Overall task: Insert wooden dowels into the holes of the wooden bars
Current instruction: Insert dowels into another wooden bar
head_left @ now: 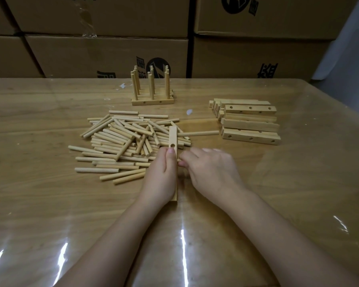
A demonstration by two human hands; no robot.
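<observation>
Partly done: finished set (152,102) stands at back; left hand (160,172) grips bar (172,137), right hand (211,172) pinches dowel (179,161) at its side; bar stack (251,125), dowel pile (122,141) await.

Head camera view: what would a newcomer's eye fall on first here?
First, the big loose pile of pale round wooden dowels in the middle of the glossy wooden table. Just in front, the left hand grips a pale wooden bar with a round hole, and the right hand curls against its side. Behind the pile stand finished bars with upright dowels.
</observation>
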